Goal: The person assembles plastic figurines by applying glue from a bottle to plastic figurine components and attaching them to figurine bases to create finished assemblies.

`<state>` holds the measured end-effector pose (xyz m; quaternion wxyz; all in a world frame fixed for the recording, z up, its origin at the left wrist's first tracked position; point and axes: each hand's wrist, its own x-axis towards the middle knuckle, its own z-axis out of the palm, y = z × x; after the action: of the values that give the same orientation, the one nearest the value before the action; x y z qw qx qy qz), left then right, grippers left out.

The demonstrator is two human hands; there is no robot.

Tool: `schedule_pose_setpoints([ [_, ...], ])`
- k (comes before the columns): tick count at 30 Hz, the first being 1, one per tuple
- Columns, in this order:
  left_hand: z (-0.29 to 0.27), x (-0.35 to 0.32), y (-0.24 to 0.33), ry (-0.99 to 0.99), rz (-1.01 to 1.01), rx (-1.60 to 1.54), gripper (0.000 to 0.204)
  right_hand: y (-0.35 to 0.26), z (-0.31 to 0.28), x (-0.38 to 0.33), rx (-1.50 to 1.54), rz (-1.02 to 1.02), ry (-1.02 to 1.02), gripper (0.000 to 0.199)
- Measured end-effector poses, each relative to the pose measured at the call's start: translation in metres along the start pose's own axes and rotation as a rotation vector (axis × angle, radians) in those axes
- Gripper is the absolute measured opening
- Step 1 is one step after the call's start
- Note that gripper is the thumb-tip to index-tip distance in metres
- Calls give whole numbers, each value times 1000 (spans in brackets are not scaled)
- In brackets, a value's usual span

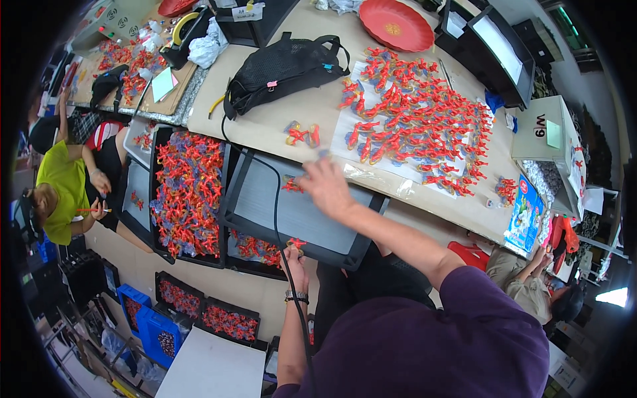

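My left hand (pixel 296 273) is closed on a small red figurine (pixel 296 243) at the near edge of a grey-lined black tray (pixel 312 215). Over the tray's far side, my right hand (pixel 328 189) reaches toward the table with its fingers stretched and slightly blurred. Close to its fingertips, another red figurine (pixel 290 184) lies in the tray. Just beyond them on the table sits a small bluish, see-through piece (pixel 324 154). Farther off is a small group of red and clear figurines (pixel 302 134). Many more red figurines (pixel 418 113) stand on white paper to the right.
A black cable (pixel 275 192) crosses the tray from a black mesh bag (pixel 285 69). Left of the tray, a black crate (pixel 187 192) is heaped with red figurines. A red plate (pixel 397 25) lies at the back. A person in yellow (pixel 60 186) sits at left; another person (pixel 524 285) is at right.
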<state>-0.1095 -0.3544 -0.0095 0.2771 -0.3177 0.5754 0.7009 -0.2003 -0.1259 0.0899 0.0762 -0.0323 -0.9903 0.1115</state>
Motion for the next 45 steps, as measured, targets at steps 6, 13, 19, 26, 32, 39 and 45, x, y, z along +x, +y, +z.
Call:
schedule_pose_setpoints([
  [6, -5, 1, -1, 6, 0, 13, 10, 1, -13, 0, 324, -101, 58, 22],
  [13, 2, 0, -3, 19, 11, -27, 9, 153, -36, 98, -108, 361, 224, 38],
  [19, 0, 0, 0, 36, -7, -15, 8, 116, -29, 73, 16, 432, 92, 26],
  [26, -1, 3, -4, 37, 0, -20, 9, 46, -10, 26, 115, 47, 301, 8],
  [32, 1, -2, 1, 71, -11, -44, 9, 20, -32, 17, 185, -137, 185, 13],
  [39, -4, 3, -6, 15, 10, -12, 9, 108, -30, 119, 43, 364, -28, 46],
  [45, -8, 4, -10, 33, 15, -30, 8, 64, 7, 109, 145, 208, 46, 32],
])
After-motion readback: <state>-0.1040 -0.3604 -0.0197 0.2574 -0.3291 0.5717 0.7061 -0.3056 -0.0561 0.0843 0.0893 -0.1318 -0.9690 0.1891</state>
